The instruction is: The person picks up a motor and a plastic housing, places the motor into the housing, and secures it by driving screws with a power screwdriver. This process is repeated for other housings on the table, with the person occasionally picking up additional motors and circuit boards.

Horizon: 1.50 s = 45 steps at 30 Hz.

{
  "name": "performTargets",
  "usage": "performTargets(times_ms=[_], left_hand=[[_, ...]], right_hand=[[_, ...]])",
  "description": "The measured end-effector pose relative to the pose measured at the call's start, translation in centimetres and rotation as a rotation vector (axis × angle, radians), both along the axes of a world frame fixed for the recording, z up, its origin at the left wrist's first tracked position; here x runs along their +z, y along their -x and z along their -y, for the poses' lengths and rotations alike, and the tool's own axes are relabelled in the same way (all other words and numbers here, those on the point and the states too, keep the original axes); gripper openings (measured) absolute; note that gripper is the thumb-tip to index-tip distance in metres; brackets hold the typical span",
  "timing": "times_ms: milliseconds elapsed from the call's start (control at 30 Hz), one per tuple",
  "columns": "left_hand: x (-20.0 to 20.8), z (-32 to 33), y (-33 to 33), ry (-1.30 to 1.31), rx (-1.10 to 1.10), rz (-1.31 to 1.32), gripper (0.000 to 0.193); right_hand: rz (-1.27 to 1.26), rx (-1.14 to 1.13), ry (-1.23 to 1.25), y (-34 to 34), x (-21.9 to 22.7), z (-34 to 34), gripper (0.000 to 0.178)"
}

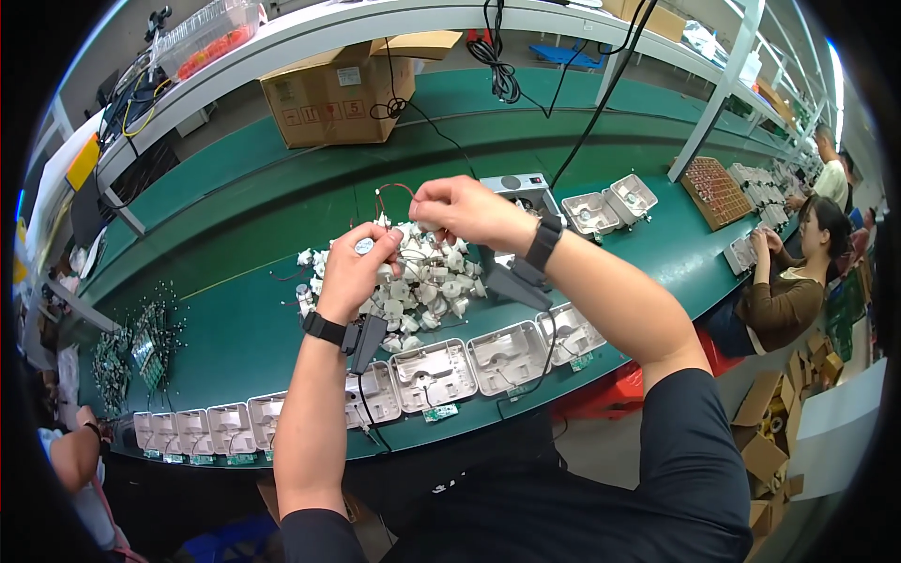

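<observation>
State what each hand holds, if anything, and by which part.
The right hand appears to pinch a thin red wire; exactly where is hidden. The left hand holds a small, round white piece, its gripped part unclear.

Bright, fairly even light fills the view, with a strip light (pixel 838 83) glowing at the upper right. The surface (pixel 690 255) carries pale glare toward the right; beneath its near edge is dark. The shelf (pixel 310 30) bows, corners go black, and distant details look soft.
</observation>
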<state>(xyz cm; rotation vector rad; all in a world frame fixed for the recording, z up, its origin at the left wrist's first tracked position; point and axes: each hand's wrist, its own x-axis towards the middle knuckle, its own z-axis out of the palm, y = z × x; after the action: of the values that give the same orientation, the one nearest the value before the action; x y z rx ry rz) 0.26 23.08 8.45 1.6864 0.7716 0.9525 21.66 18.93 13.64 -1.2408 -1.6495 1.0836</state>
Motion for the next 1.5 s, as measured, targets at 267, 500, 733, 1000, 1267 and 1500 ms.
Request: performTargets(times_ms=[267, 500, 733, 1000, 1267, 1500], left_hand=[[0.7, 1.1, 0.0, 0.036, 0.014, 0.003, 0.025], [0.0, 0.5, 0.1, -0.027, 0.0, -0.046, 0.024], [-0.1, 0.4, 0.4, -0.3, 0.117, -0.383, 0.023], [-4.8, -3.3, 2.7, -0.349, 0.271, -0.383, 0.028], [-4.3, 1.6, 5.4, 0.438, 0.183, 0.403, 0.027], [-5.8, 9.5, -0.2, 1.2, -0.254, 0.843, 0.027]], right_hand=[[-0.001, -0.023, -0.041, 1.4, -0.4, 0.0, 0.029], [0.454, -0.055, -0.454, 1.4, -0.7, 0.3, 0.023], [1.125, -0.056, -0.986, 2.7, 1.4, 1.1, 0.02], [-0.246, -0.127, -0.047, -1.7, 6.0, 4.9, 0.034], [-0.757, -0.151, 0.396, -6.1, -5.1, 13.5, 0.032], [-0.557, -0.297, 0.134, -4.3, -10.9, 17.3, 0.022]])
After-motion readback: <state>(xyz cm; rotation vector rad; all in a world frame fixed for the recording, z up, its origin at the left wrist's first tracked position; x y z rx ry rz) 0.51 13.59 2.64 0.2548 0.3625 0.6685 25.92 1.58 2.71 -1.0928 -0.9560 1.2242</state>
